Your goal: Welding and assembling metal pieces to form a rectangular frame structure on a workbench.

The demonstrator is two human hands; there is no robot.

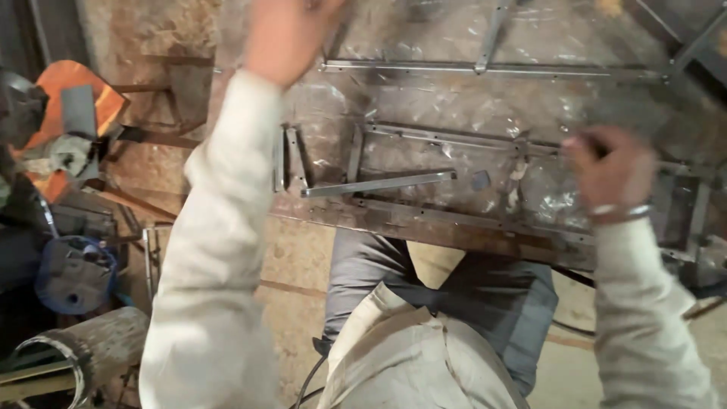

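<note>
Reaching up toward the top of the view, the left hand (291,34) is raised high above the counter (424,227), blurred and partly cut off, so it cannot be told whether its fingers are spread or curled. The right hand (609,170) is closed into a fist around a dark handle (598,148) that sticks out past the thumb; what the handle belongs to is too blurred to tell. A metal bangle (621,212) circles that wrist.

Between the two hands, nearer the person than either, a loose flat steel bar (379,184) lies slanted on the counter. Just beyond it sits a welded frame of perforated steel strips (454,138), and a small grey metal block (481,180) rests just past the bar's end, on the right hand's side. Two short upright strips (290,157) stand below the left forearm. Far out past the left elbow are an orange cloth bundle (68,113) and a blue container (72,273) on the floor.
</note>
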